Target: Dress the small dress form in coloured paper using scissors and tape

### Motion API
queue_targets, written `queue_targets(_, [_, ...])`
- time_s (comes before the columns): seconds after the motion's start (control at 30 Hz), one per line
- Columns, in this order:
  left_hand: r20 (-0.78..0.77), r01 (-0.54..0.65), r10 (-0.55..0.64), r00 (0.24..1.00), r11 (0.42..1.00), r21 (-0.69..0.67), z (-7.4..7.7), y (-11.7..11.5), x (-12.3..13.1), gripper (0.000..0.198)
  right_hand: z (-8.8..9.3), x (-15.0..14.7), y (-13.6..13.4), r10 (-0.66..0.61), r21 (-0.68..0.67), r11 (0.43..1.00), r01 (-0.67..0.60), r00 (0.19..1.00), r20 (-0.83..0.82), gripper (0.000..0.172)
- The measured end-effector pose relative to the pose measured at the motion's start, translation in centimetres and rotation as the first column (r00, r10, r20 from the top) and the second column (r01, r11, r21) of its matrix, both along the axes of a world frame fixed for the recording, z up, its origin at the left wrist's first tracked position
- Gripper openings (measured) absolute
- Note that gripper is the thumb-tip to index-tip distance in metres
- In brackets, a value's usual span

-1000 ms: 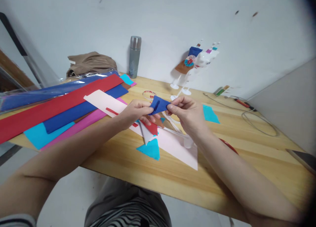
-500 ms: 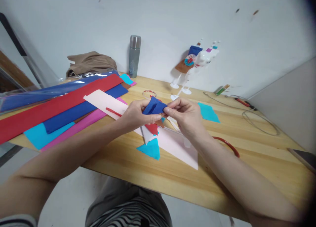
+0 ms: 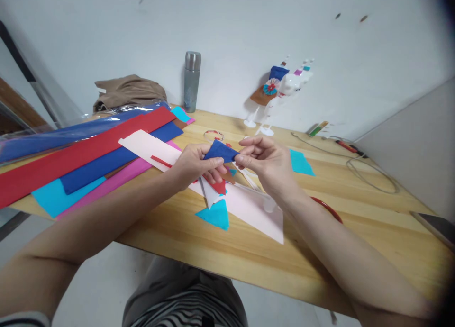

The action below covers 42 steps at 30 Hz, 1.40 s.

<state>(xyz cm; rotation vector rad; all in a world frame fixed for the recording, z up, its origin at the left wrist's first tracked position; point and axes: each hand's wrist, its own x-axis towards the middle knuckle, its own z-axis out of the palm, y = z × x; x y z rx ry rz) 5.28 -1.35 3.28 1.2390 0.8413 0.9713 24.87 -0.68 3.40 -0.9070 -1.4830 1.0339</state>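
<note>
A small folded triangle of dark blue crepe paper (image 3: 221, 151) is held up between my two hands above the table. My left hand (image 3: 194, 166) pinches its left side, thumb in front and fingers behind. At its right corner, the thumb and fingertips of my right hand (image 3: 265, 163) grip the tip. Below the hands lie a red paper triangle (image 3: 218, 187), a white paper piece (image 3: 210, 194) and a turquoise paper triangle (image 3: 216, 215). A long pale pink paper strip (image 3: 256, 213) runs beneath them.
Red (image 3: 88, 149), blue, turquoise and magenta paper strips lie at the left. A thermos flask (image 3: 192, 83) stands by the wall beside brown cloth (image 3: 131, 92). A decorated white figure (image 3: 289, 83) stands at the back. A turquoise square (image 3: 302, 162) and a cable (image 3: 373, 185) lie right.
The blue paper has been pressed flatter into a smoother triangle. My left thumb has shifted left along its lower edge, and the left fingers show more below it.
</note>
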Motion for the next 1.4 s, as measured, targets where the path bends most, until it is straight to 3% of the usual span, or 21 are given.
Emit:
queue_targets(0.2, [0.012,0.012,-0.013,1.0,1.0,0.003,-0.4,0.6,-0.2,0.01,0.7,1.6,0.8,0.146,-0.089,0.986,-0.144,0.989,0.015,0.039])
queue_targets(0.33, [-0.014,0.027,-0.027,1.0,1.0,-0.011,-0.2,0.4,-0.2,0.008,0.9,1.7,0.6,0.186,-0.062,0.981,-0.182,0.981,0.061,0.041])
queue_targets(0.43, [-0.027,0.051,-0.052,0.998,0.998,-0.021,-0.1,0.1,0.0,0.008,1.0,1.0,0.2,0.228,-0.023,0.973,-0.228,0.959,0.167,0.028])
queue_targets(0.53, [-0.063,0.081,-0.083,0.995,0.996,-0.024,0.0,0.1,0.0,0.01,1.1,0.5,-0.2,0.185,-0.032,0.983,-0.182,0.964,0.191,0.023])
queue_targets(0.73, [-0.275,0.151,-0.137,0.952,0.988,0.029,0.7,1.2,-1.3,0.027,1.1,0.8,0.2,0.113,-0.08,0.992,-0.102,0.981,0.158,0.025])
queue_targets(0.9, [-0.243,0.167,-0.149,0.958,0.985,0.052,1.6,1.3,-2.1,0.027,0.7,1.2,0.5,0.103,-0.022,0.995,-0.1,0.985,0.139,0.024])
queue_targets(1.0, [-0.219,0.169,-0.154,0.964,0.984,0.05,2.2,1.2,-2.3,0.027,0.7,1.6,0.3,0.054,0.106,0.992,-0.07,0.988,0.146,0.025])
queue_targets(1.07, [-0.19,0.158,-0.151,0.97,0.987,0.026,2.5,1.2,-2.5,0.027,0.8,1.8,0.2,-0.002,0.3,0.951,-0.069,0.973,0.231,0.038])
queue_targets(1.13, [-0.155,0.159,-0.159,0.975,0.987,-0.013,2.7,1.2,-2.7,0.026,0.9,1.9,0.1,-0.071,0.515,0.844,-0.151,0.92,0.385,0.059])
queue_targets(1.2, [-0.123,0.181,-0.189,0.974,0.981,-0.072,2.8,1.1,-2.7,0.027,0.8,1.7,0.0,-0.158,0.639,0.722,-0.266,0.835,0.527,0.067])
queue_targets(1.27, [-0.099,0.214,-0.229,0.968,0.967,-0.141,2.7,0.9,-2.5,0.028,0.7,1.3,-0.2,-0.229,0.689,0.647,-0.327,0.779,0.584,0.05])
queue_targets(1.3, [-0.094,0.23,-0.248,0.964,0.958,-0.171,2.6,0.8,-2.4,0.029,0.6,1.1,-0.3,-0.243,0.701,0.636,-0.323,0.778,0.579,0.035])
queue_targets(1.37, [-0.106,0.254,-0.28,0.954,0.945,-0.207,2.4,0.7,-2.1,0.033,0.6,0.7,-0.4,-0.216,0.682,0.683,-0.261,0.82,0.53,0.009])
queue_targets(1.4, [-0.118,0.245,-0.273,0.955,0.947,-0.209,2.4,0.7,-2.0,0.037,0.6,0.6,-0.5,-0.18,0.632,0.747,-0.206,0.852,0.491,0.007])
